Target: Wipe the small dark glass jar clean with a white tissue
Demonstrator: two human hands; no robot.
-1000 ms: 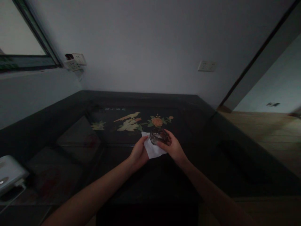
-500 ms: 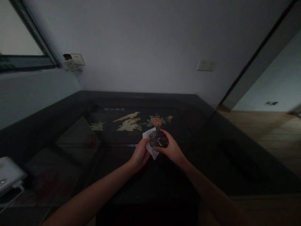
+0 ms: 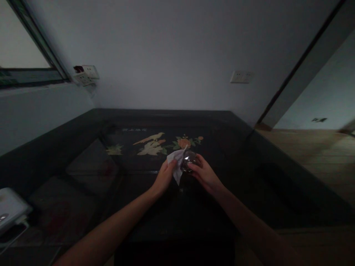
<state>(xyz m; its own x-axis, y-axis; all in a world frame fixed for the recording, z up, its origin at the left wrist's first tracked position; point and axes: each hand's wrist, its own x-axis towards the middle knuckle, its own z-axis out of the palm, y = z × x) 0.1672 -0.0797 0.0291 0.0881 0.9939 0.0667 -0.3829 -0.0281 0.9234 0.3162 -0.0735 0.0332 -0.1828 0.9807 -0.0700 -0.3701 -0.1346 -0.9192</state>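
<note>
Near the middle of the dark table, my right hand (image 3: 206, 173) has its thumb and fingers curved around a small, shiny round glass cup (image 3: 189, 158). The cup is tilted, and part of it is hidden by my fingers. My left hand (image 3: 164, 178) pinches a white tissue (image 3: 179, 162), thumb on top. The tissue hangs down in a point at the cup's left side, touching or very close to it. Both hands are held above the tabletop, just in front of a flower picture (image 3: 183, 142).
The dark glossy table (image 3: 166, 115) reaches back to the pale wall (image 3: 166, 55). A white device with a cable (image 3: 12, 207) lies at the left front. Wall sockets (image 3: 240, 77) sit above the table. A dark long object (image 3: 283, 188) lies faintly at right.
The cup has turned in my right hand, showing a shinier side, and moved slightly right. My left hand with the tissue has shifted a little left, baring more of the tissue.
</note>
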